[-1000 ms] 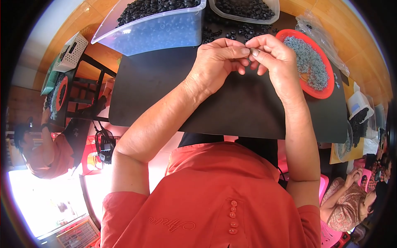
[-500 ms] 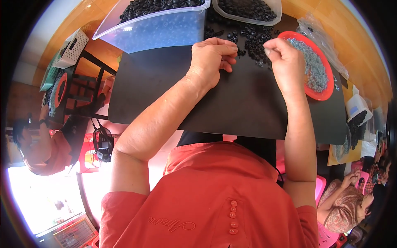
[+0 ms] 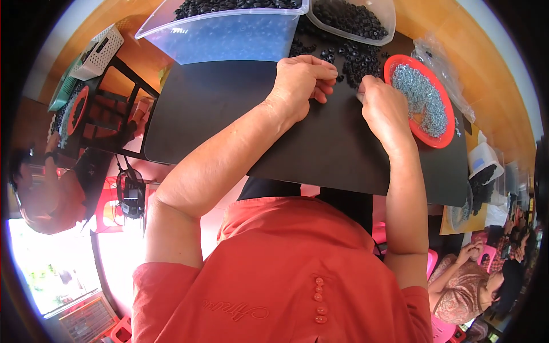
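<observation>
My left hand (image 3: 302, 80) rests knuckles-up on the black mat (image 3: 229, 108), its fingers curled under right beside a scatter of small black rings (image 3: 345, 59). My right hand (image 3: 382, 108) is a little to its right, fingertips turned down at the mat between the rings and a red dish (image 3: 443, 140) of small silver washers. The fingertips of both hands are hidden, so anything pinched in them does not show. The hands are a short gap apart.
A large clear bin (image 3: 229, 37) and a smaller clear tub (image 3: 382, 35), both holding black parts, stand at the mat's far edge. A crumpled plastic bag (image 3: 443, 57) lies by the dish. Other people sit at the left and lower right.
The hands were joined at the fingertips above the mat; they have since parted and dropped to the mat, the left toward the black rings, the right toward the red dish.
</observation>
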A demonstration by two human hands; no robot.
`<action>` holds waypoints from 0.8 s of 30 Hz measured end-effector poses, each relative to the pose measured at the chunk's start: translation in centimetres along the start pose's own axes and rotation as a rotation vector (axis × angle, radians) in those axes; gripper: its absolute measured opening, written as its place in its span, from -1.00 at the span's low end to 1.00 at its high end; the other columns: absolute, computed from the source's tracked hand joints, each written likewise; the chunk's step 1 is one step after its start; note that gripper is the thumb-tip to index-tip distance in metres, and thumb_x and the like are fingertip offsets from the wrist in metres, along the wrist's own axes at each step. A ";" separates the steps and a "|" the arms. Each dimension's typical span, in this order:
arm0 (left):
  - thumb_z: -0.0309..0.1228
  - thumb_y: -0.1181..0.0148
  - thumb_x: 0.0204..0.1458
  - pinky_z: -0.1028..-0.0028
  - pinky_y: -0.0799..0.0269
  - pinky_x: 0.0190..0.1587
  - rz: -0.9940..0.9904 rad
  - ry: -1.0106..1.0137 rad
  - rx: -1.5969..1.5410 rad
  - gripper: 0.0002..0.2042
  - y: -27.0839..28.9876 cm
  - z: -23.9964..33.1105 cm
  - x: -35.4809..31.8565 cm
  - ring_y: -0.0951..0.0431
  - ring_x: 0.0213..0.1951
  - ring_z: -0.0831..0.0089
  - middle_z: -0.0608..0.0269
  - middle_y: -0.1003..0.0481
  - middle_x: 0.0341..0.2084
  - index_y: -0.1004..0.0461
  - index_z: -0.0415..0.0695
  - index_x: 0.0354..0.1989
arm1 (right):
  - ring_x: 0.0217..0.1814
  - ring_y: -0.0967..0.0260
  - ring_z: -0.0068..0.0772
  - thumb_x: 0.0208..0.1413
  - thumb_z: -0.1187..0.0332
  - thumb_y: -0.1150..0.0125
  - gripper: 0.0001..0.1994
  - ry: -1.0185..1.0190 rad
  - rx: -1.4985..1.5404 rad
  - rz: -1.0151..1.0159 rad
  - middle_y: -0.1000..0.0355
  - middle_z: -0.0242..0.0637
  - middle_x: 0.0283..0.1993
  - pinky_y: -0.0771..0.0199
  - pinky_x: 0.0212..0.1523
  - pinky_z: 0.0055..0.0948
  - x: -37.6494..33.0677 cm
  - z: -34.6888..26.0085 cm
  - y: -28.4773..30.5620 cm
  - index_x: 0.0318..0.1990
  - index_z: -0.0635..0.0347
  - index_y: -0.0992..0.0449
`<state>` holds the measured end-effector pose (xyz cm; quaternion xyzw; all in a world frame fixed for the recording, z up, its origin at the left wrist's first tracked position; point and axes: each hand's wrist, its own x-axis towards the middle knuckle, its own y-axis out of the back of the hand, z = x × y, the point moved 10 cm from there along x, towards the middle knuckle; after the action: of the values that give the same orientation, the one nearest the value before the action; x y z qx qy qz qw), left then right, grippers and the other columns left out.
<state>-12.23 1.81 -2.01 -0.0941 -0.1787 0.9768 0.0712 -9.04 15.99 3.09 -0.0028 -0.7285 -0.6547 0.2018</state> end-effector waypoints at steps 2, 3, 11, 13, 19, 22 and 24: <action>-0.54 -0.24 -0.01 0.51 -0.38 -0.53 0.008 0.001 0.017 -0.90 0.0 0.0 0.1 -0.50 -0.54 0.43 0.15 -0.50 -0.53 -0.51 -0.32 -0.36 | -0.24 -0.46 0.01 0.06 0.49 -0.09 -0.93 -0.011 0.144 0.036 -0.49 -0.06 -0.34 -0.41 -0.24 -0.16 -0.2 0.3 1.4 -0.31 0.27 -0.44; -0.54 -0.24 -0.01 0.51 -0.38 -0.53 0.012 -0.005 0.003 -0.90 0.0 0.2 0.1 -0.50 -0.54 0.43 0.15 -0.50 -0.53 -0.51 -0.32 -0.36 | -0.27 -0.46 -0.03 0.08 0.50 -0.07 -0.94 -0.032 0.299 0.072 -0.48 -0.07 -0.36 -0.42 -0.23 -0.22 -0.4 0.4 2.4 -0.30 0.27 -0.44; -0.56 -0.23 -0.02 0.52 -0.36 -0.53 0.003 0.031 0.009 -0.93 0.2 -0.3 0.0 -0.48 -0.56 0.44 0.17 -0.50 -0.54 -0.50 -0.30 -0.38 | -0.34 -0.46 -0.12 0.08 0.55 -0.11 -0.89 0.230 0.088 0.248 -0.42 -0.21 -0.36 -0.42 -0.34 -0.23 -3.5 -5.1 6.5 -0.23 0.18 -0.45; -0.55 -0.23 -0.03 0.52 -0.35 -0.53 -0.004 0.025 0.016 -0.92 -0.1 -0.1 0.2 -0.48 -0.56 0.44 0.17 -0.50 -0.54 -0.51 -0.31 -0.39 | -0.34 -0.46 -0.11 0.06 0.55 -0.13 -0.86 0.245 -0.114 0.072 -0.42 -0.20 -0.35 -0.41 -0.36 -0.21 -3.1 -4.3 3.2 -0.22 0.16 -0.46; -0.55 -0.25 -0.04 0.52 -0.34 -0.54 0.043 0.007 -0.006 -0.92 0.4 0.2 -0.2 -0.47 -0.56 0.45 0.17 -0.50 -0.55 -0.51 -0.31 -0.41 | -0.40 -0.45 -0.37 0.08 0.54 -0.21 -0.87 0.099 0.384 0.340 -0.46 -0.27 -0.33 -0.43 -0.33 -0.46 -2.8 -1.4 7.9 -0.20 0.23 -0.51; -0.55 -0.25 -0.05 0.52 -0.33 -0.54 0.114 -0.021 -0.037 -0.92 1.1 0.6 0.0 -0.46 -0.56 0.46 0.18 -0.49 -0.56 -0.51 -0.31 -0.41 | -0.35 -0.48 -0.15 0.04 0.46 -0.24 -0.83 0.157 0.257 0.131 -0.47 -0.20 -0.28 -0.45 -0.31 -0.28 -1.1 -3.3 3.5 -0.18 0.17 -0.53; -0.55 -0.25 -0.05 0.52 -0.32 -0.54 0.173 -0.044 -0.054 -0.91 1.9 1.0 -0.3 -0.46 -0.56 0.46 0.19 -0.49 -0.56 -0.51 -0.31 -0.40 | -0.29 -0.48 -0.07 0.04 0.43 -0.22 -0.81 0.157 0.180 0.022 -0.48 -0.18 -0.25 -0.46 -0.27 -0.22 -0.2 -4.6 1.7 -0.16 0.13 -0.54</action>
<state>-12.31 -0.32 -1.68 -0.0897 -0.1977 0.9759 -0.0202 -7.09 11.92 4.89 0.0584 -0.7664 -0.5824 0.2648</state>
